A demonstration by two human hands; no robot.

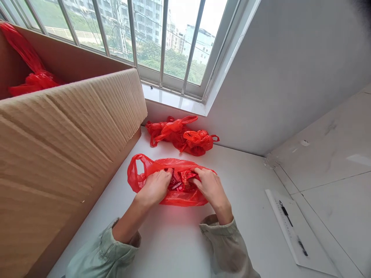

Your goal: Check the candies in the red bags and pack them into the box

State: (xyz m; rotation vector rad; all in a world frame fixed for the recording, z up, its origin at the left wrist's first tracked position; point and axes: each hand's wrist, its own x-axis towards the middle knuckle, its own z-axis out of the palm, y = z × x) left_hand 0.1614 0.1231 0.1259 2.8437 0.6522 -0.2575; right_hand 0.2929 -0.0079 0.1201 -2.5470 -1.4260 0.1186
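Note:
A red plastic bag [185, 200] lies on the white table before me, its mouth spread open and one loop handle standing out to the left. Small shiny red printed packets [177, 187] show inside it. My left hand [156, 186] reaches into the left side of the mouth with bent fingers; the fingertips are partly hidden, so what they grip cannot be made out. On the right side, my right hand [209, 186] has its thumb and fingers closed around a red and gold packet [188, 178] within the bag.
Behind the bag, knotted red plastic bags [179, 133] sit against the wall. A large cardboard box [66, 135] stands at the left, with a knotted red bag [39, 80] inside. To the right lie a white notepad or sheet [310, 247] and two black pens [285, 212]. A barred window is behind.

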